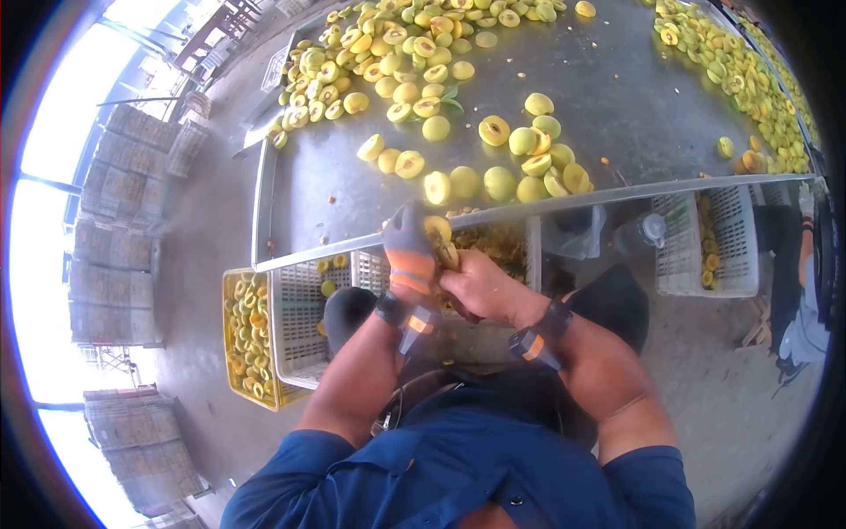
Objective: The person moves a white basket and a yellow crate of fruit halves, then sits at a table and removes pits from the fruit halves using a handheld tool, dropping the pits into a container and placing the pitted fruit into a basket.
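Observation:
My left hand, in a grey and orange glove, is closed around a yellow peach half at the table's front edge. Against it, my bare right hand is closed, its fingers meeting the left hand. A dark, narrow piece shows under the right fingers, perhaps a tool handle; its kind cannot be made out. Just beyond the hands, several peach halves lie on the metal table. Beneath the hands is a crate of brownish-yellow scraps, partly hidden by my arms.
A large heap of peach halves covers the table's far left, another heap its right. At left stand a yellow crate of halves and a white crate. Another white crate and a person's arm are at right.

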Tool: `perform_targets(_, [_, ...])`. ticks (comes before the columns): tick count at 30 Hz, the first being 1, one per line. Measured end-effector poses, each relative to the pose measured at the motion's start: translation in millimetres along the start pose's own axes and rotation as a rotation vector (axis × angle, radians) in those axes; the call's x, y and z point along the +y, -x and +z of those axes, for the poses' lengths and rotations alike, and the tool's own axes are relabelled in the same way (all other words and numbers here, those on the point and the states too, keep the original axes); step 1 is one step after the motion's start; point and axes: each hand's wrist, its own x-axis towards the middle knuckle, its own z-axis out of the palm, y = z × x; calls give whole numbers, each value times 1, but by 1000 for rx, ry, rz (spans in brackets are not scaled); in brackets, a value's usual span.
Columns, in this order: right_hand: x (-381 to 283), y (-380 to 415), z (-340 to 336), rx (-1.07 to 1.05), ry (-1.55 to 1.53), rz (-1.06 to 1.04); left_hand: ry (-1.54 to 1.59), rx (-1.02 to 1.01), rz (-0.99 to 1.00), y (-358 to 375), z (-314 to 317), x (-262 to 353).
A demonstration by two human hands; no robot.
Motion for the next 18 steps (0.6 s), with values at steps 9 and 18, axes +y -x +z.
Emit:
perform_targets(9, [25,-6,10,151,164,-420,360,62,-149,2,10,-4])
perform_targets(18, [9,14,5,-222,-239,38,446,-208,319,-7,-24,13])
